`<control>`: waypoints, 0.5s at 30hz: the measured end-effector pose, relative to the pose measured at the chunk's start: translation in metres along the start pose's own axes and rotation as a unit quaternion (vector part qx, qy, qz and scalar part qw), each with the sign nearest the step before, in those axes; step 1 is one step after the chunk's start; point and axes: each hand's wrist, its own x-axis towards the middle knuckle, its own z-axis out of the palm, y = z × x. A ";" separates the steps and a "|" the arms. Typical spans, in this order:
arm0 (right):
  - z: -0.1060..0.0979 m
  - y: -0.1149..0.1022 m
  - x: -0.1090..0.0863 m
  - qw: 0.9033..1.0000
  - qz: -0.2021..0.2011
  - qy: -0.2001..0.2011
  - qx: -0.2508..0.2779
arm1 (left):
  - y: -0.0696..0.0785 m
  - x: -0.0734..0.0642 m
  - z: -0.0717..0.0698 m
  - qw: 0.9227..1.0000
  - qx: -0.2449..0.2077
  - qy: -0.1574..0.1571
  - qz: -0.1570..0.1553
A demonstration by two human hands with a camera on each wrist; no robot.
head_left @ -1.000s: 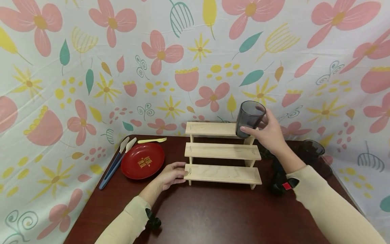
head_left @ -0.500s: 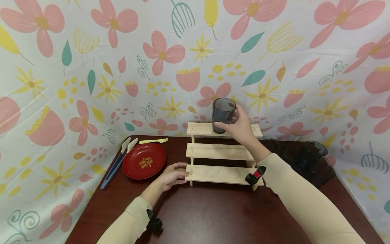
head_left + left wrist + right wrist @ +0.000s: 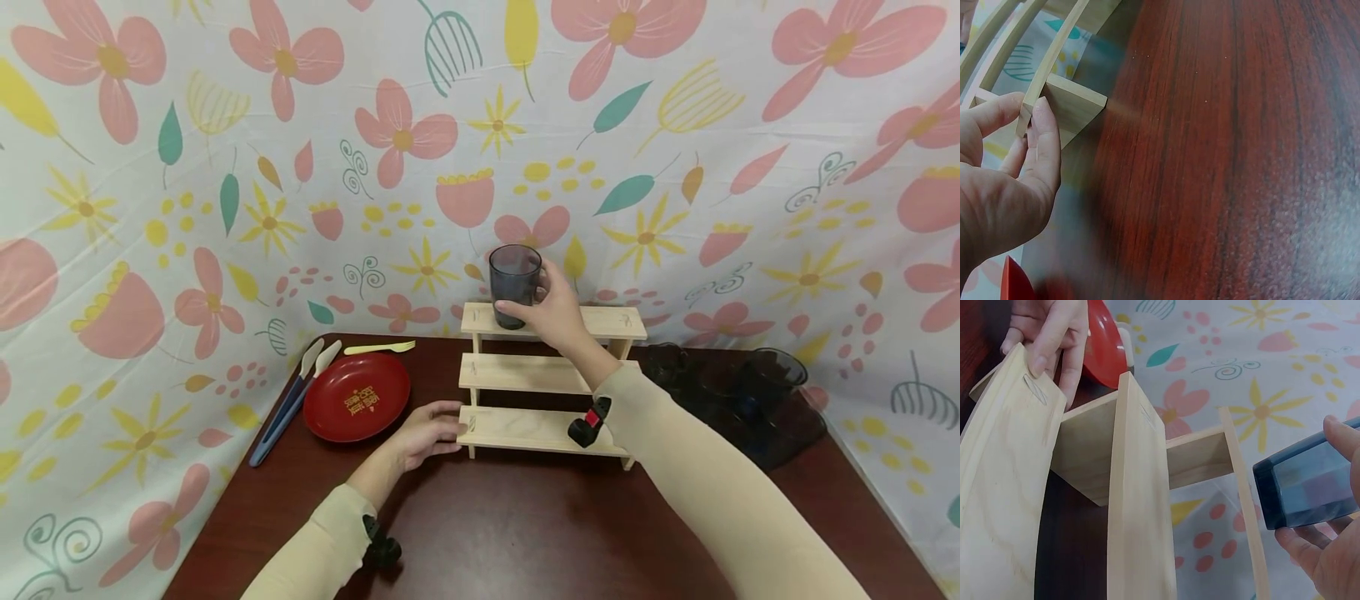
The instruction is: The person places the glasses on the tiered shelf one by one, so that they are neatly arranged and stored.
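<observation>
A three-step wooden shelf [image 3: 542, 372] stands on the dark table. My right hand [image 3: 557, 310] grips a dark grey transparent tumbler [image 3: 514, 287] upright at the left part of the top step. In the right wrist view the tumbler's thick base [image 3: 1266, 495] is right by the top board's edge [image 3: 1244, 487], fingers and thumb around its side. My left hand [image 3: 425, 435] pinches the left end of the lowest step, thumb and fingers on either side of the board [image 3: 1038, 94] in the left wrist view.
Left of the shelf lies a red plate [image 3: 357, 398] with gold characters. Beside it are a yellow fork [image 3: 379, 347] and two knives [image 3: 288, 408] with blue handles. At the right stand more dark glasses [image 3: 772, 375] near a dark tray-like thing [image 3: 787, 437]. A flowered cloth [image 3: 465, 150] hangs behind.
My right hand has carried the tumbler leftward along the top step, from its right end to its left part, and slightly down. The left hand keeps its hold on the lowest step.
</observation>
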 end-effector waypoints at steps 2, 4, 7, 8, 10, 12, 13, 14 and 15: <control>0.003 0.001 0.002 1.000 0.002 -0.001 0.003 | 0.000 0.000 0.000 1.000 -0.001 -0.001 -0.001; 0.005 0.002 0.003 1.000 0.007 -0.001 0.002 | 0.000 0.000 0.000 1.000 0.000 0.000 0.000; 0.007 0.003 0.003 1.000 0.020 -0.001 0.003 | -0.002 0.000 0.000 1.000 -0.001 0.004 -0.002; 0.008 0.003 0.004 1.000 0.021 -0.001 0.003 | -0.003 0.000 0.000 1.000 -0.002 0.005 -0.003; 0.009 0.004 0.004 1.000 0.025 0.000 0.001 | -0.004 0.001 0.000 1.000 -0.002 0.006 -0.002; 0.008 0.003 0.004 1.000 0.024 -0.004 -0.001 | -0.005 0.002 0.000 1.000 -0.004 0.009 -0.002; 0.008 0.003 0.004 1.000 0.024 -0.008 -0.004 | -0.005 0.002 0.001 1.000 -0.004 0.009 -0.002; 0.007 0.002 0.003 1.000 0.024 -0.011 -0.010 | -0.005 0.002 0.000 1.000 -0.004 0.010 -0.001; 0.005 0.001 0.002 1.000 0.023 -0.014 -0.015 | -0.005 0.002 0.000 1.000 -0.004 0.010 -0.001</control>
